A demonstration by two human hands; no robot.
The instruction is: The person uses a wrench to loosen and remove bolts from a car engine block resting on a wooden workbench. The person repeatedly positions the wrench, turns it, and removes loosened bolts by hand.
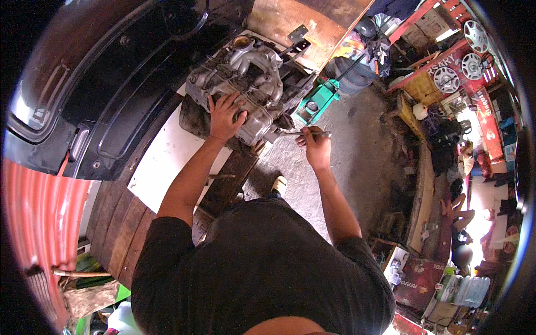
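A greasy metal engine sits on a bench in front of me, with curved intake pipes on its far side. My left hand lies on its near cover, fingers spread and holding nothing. My right hand is closed around a thin silver wrench-like tool, held roughly level. The tool's left end reaches the engine's right corner; whether it is seated on a bolt I cannot tell. Part of the tool is hidden behind my fingers.
A green floor jack stands on the concrete floor beyond my right hand. A black vehicle panel fills the left. Beneath the engine lies a white sheet. At the right, hubcaps hang and a person is near the opening.
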